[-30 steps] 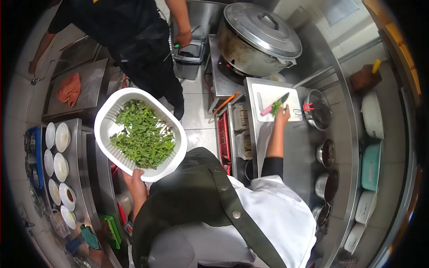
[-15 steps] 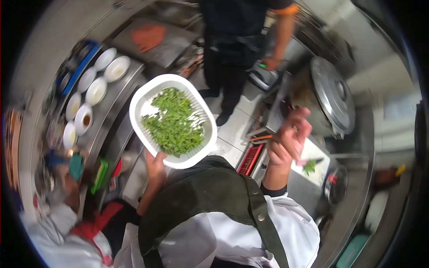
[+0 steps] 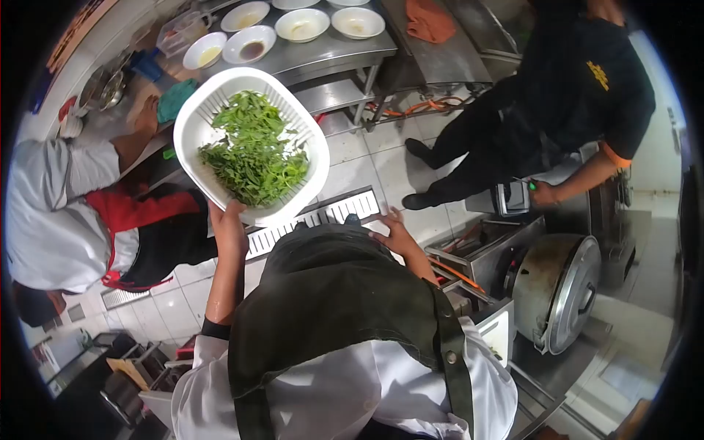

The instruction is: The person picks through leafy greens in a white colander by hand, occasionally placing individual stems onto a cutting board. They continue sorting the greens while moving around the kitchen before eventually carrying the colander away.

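A white plastic basket with ribbed walls is held out in front of me, tilted a little toward my view. Loose green leaves lie inside it. My left hand grips its near rim, the thumb over the edge and the other fingers mostly hidden underneath. To the right of the basket, my right hand holds nothing, its fingers apart, low beside the front of my dark green apron.
Several white bowls stand on a steel counter ahead. At left, a co-worker reaches to a teal cloth. Another person in black stands ahead right. A large lidded pot is at right, and a floor grate lies below.
My view has turned left toward the bowl counter, with the basket still in my left hand. My right hand has come down from its raised position to beside my apron.
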The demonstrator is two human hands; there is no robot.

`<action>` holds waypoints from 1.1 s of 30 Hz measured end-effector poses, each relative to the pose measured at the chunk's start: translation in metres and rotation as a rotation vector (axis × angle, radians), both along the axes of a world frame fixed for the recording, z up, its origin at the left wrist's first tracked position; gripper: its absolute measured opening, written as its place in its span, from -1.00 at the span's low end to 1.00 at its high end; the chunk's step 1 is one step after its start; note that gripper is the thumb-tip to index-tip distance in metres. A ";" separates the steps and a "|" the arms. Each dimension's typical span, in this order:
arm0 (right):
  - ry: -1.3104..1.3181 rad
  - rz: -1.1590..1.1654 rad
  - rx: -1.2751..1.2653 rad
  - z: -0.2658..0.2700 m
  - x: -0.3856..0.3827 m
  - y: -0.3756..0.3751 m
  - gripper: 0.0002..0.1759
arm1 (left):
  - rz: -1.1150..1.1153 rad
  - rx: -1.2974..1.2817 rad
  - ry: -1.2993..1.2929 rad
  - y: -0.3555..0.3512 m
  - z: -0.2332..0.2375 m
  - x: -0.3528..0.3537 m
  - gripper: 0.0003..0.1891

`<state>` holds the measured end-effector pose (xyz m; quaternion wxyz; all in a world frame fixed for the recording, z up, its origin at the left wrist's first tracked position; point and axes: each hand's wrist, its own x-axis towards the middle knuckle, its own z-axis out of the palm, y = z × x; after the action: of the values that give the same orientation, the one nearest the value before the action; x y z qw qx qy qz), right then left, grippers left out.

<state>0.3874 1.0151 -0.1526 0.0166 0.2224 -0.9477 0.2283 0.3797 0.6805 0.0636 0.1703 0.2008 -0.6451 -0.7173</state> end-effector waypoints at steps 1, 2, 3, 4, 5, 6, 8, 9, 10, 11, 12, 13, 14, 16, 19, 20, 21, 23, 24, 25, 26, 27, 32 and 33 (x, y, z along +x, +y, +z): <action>-0.130 -0.011 -0.221 0.020 0.005 0.010 -0.59 | 0.033 0.011 -0.008 0.008 -0.005 0.001 -0.44; -0.059 0.007 -0.136 0.061 0.004 -0.033 -0.56 | 0.052 0.045 -0.011 -0.040 -0.013 0.001 -0.44; 0.013 0.025 -0.068 0.102 -0.007 -0.031 -0.52 | 0.072 0.062 -0.013 -0.039 -0.013 -0.002 -0.45; 0.001 0.045 -0.070 0.123 -0.010 -0.030 -0.49 | 0.101 0.080 -0.016 -0.032 -0.007 -0.005 -0.45; 0.042 0.068 -0.040 0.143 -0.011 -0.036 -0.49 | 0.095 0.087 -0.014 -0.034 -0.006 -0.005 -0.45; 0.083 0.089 -0.012 0.160 -0.010 -0.042 -0.50 | 0.088 0.093 -0.011 -0.037 -0.005 -0.006 -0.45; 0.146 0.123 0.005 0.178 -0.009 -0.054 -0.51 | 0.070 0.092 0.009 -0.045 -0.005 -0.006 -0.47; 0.097 0.105 -0.065 0.189 -0.006 -0.060 -0.51 | 0.019 0.046 0.017 -0.049 -0.005 -0.005 -0.50; 0.050 0.098 -0.141 0.201 -0.003 -0.062 -0.51 | 0.022 0.029 -0.039 -0.048 -0.010 -0.004 -0.49; 0.006 0.105 -0.221 0.206 -0.004 -0.063 -0.52 | 0.038 0.010 -0.089 -0.047 -0.013 -0.003 -0.49; -0.116 0.118 -0.446 0.193 -0.003 -0.063 -0.53 | -0.002 -0.068 -0.081 -0.040 -0.004 0.001 -0.48; -0.241 0.132 -0.674 0.176 -0.004 -0.060 -0.58 | -0.042 -0.146 -0.075 -0.030 0.003 0.002 -0.46; -0.433 0.039 -0.801 0.165 0.000 -0.055 -0.64 | -0.047 -0.036 -0.026 -0.024 -0.003 0.000 -0.43; -0.416 -0.053 -0.908 0.181 0.001 -0.051 -0.69 | -0.101 0.067 0.015 -0.010 -0.002 -0.004 -0.39; -0.163 -0.099 -0.950 0.237 -0.002 -0.060 -0.72 | -0.210 0.064 0.019 -0.001 0.009 -0.006 -0.35; -0.076 -0.105 -0.975 0.255 -0.006 -0.064 -0.73 | -0.236 0.081 0.047 0.006 0.011 -0.006 -0.37; -0.010 -0.032 -0.897 0.273 -0.010 -0.067 -0.72 | -0.261 0.100 0.074 0.012 0.012 -0.006 -0.38; 0.114 0.116 -0.725 0.304 -0.025 -0.091 -0.70 | -0.308 0.104 0.068 0.010 0.013 -0.007 -0.38; 0.096 0.109 -0.697 0.306 -0.033 -0.100 -0.67 | -0.320 0.101 0.059 0.014 0.014 -0.006 -0.38; 0.079 0.103 -0.671 0.306 -0.041 -0.109 -0.63 | -0.332 0.097 0.051 0.018 0.015 -0.006 -0.38; 0.165 0.043 -0.566 0.302 -0.048 -0.123 -0.61 | -0.361 0.105 0.078 0.020 0.019 -0.005 -0.38; 0.251 -0.016 -0.460 0.294 -0.057 -0.138 -0.58 | -0.378 0.108 0.084 0.020 0.020 -0.004 -0.39; 0.174 0.236 -0.266 0.272 -0.046 -0.148 -0.61 | -0.427 0.146 0.093 0.023 0.013 -0.004 -0.36; 0.124 0.293 -0.301 0.278 -0.038 -0.141 -0.64 | -0.433 0.157 0.080 0.024 0.011 -0.003 -0.34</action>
<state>0.3496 0.8742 0.1253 0.0748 0.3662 -0.8576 0.3532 0.3763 0.7046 0.0742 0.0216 0.0416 -0.6082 -0.7924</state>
